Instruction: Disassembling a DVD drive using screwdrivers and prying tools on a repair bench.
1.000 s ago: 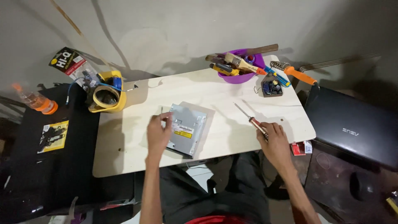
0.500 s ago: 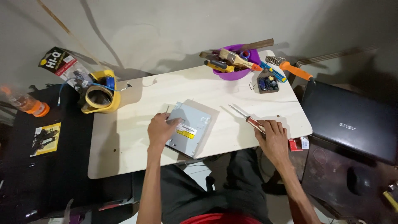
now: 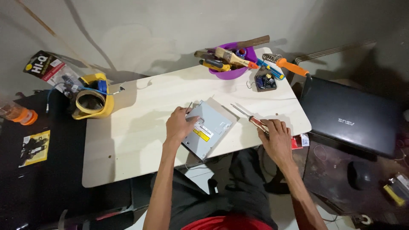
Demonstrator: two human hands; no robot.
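Note:
A flat grey metal disc drive with a yellow and white label lies tilted near the front edge of the pale wooden table. My left hand rests on the drive's left end, fingers curled over its edge. My right hand lies at the table's right front corner, closed around the red handle of a screwdriver. The screwdriver's shaft points up and left along the tabletop, its tip just right of the drive.
A purple bowl of brushes and tools stands at the table's back edge, with a small circuit board and an orange-handled soldering iron beside it. A closed black laptop lies right. Yellow tape rolls sit left.
The view has shifted slightly. Both hands stay almost where they were, the left on the drive and the right holding the screwdriver on the table.

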